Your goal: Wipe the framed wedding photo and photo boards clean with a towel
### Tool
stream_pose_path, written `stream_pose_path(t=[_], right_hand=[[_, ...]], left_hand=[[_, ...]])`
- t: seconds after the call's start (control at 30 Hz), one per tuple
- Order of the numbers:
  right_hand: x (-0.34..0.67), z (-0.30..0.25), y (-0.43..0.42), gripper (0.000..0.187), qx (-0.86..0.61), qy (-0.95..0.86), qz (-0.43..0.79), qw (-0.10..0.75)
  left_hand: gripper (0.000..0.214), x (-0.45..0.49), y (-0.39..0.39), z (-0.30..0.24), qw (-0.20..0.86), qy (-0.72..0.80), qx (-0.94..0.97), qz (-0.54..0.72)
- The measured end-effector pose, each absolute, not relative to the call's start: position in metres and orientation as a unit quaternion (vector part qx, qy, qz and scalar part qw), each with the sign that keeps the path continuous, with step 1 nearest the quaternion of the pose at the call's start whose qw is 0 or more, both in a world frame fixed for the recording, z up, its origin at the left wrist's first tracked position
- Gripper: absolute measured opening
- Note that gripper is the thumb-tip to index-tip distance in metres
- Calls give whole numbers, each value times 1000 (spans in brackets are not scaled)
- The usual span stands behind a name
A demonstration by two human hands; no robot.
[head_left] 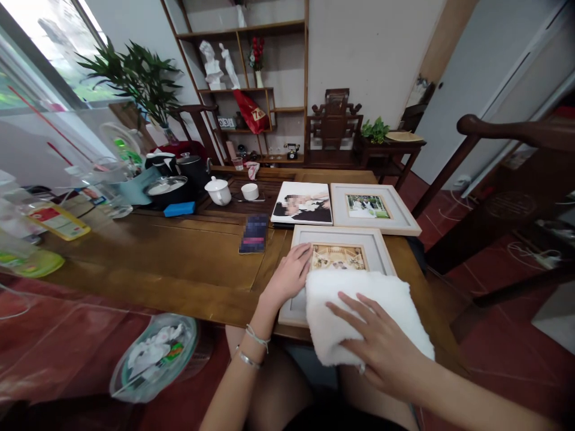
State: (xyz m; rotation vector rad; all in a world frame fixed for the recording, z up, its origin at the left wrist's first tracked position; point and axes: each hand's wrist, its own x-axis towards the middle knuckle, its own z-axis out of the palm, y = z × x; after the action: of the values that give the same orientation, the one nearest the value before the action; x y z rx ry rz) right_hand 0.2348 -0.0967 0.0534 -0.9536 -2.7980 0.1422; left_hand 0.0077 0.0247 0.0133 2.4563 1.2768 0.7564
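Note:
A white fluffy towel [359, 299] lies over the near right part of a framed picture [341, 256] at the front edge of the wooden table. My right hand [375, 335] rests on top of the towel with its fingers spread, pressing it down. My left hand [291, 272] lies with extended fingers on the left side of the same frame. Behind it are a second framed picture [371, 206] and a photo panel [302, 203], side by side. The towel hides the frame's lower right part.
On the table [202, 251] are a dark booklet [254, 233], a blue sponge [179, 209], a lidded white cup [218, 190], a small white bowl [250, 191] and a yellow-labelled bottle [56, 220]. A lined waste bin [121, 374] stands below; a wooden chair [489, 173] is at right.

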Motion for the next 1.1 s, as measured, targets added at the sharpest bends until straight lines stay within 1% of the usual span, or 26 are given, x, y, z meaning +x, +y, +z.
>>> stream_pose_path(t=[0.03,0.1,0.2,0.37,0.47,0.6,0.73,0.77,0.87,0.93,1.1], right_hand=[[235,52,-96,41,-323,-941,44,96],[238,50,-83,47,-348,-933,30,92],[252,50,-45,53,-385,-920,-6,75],[275,54,24,53,-401,-907,-73,101],[274,55,45,52,-417,-898,-89,109],[261,54,23,56,-390,-917,-45,69],[249,54,-45,59,-358,-932,26,52],[248,54,-63,58,-345,-936,39,58],[247,49,-96,43,-310,-945,38,97],[251,47,-95,40,-309,-944,22,115],[271,48,-32,53,-396,-911,-62,96]], left_hand=[[41,8,25,14,135,440,849,260],[41,7,24,14,133,438,851,257],[41,7,24,12,128,435,853,257],[42,8,24,12,122,439,855,249],[42,8,23,12,120,439,855,248],[41,8,24,12,116,440,853,254],[42,9,25,13,119,441,856,242],[42,9,25,14,120,440,857,240],[42,8,25,14,124,435,859,241],[42,8,25,14,126,430,860,246],[41,7,25,12,122,431,857,255]])
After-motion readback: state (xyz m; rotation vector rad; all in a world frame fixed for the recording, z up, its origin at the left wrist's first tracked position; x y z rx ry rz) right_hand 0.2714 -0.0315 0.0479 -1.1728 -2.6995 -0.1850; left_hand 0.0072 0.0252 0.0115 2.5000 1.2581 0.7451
